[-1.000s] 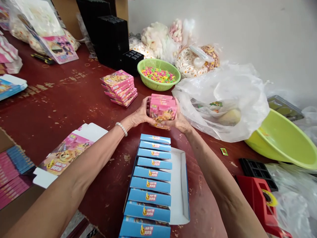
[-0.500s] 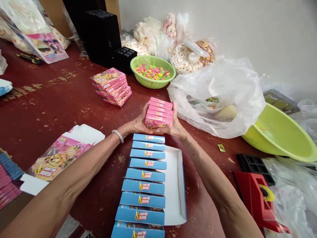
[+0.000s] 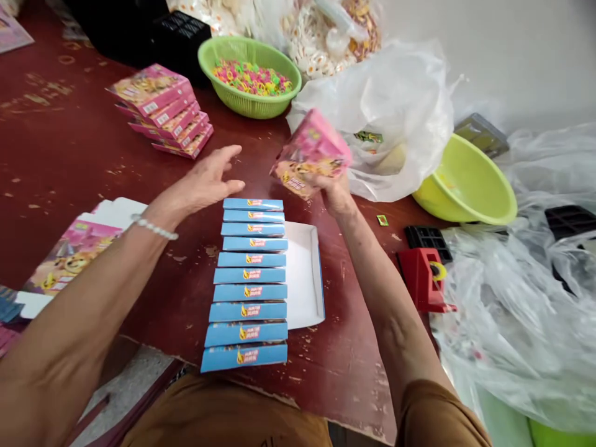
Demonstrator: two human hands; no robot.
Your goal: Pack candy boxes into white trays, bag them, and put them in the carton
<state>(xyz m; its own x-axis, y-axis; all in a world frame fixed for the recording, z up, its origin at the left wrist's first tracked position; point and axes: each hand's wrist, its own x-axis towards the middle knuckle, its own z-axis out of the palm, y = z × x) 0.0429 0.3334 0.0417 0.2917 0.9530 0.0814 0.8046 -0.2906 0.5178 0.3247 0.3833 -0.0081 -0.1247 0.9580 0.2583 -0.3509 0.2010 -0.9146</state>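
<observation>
My right hand grips a stack of pink boxes, tilted and blurred, above the table. My left hand is empty, its fingers spread, between that stack and another pile of pink boxes at the upper left. Below the hands runs a row of thin blue boxes, edges up and overlapping. They lie along the left part of an open white tray with blue sides. A flattened pink carton lies beneath my left forearm.
A green basket of small coloured rings stands at the back. Beside it lies a clear plastic bag, with a yellow-green basin to its right. A red tape dispenser and black tray sit near more plastic bags.
My left hand has let go of the pink stack and moved left, fingers spreading. The right hand alone now holds it, tilted and raised. The view has shifted.
</observation>
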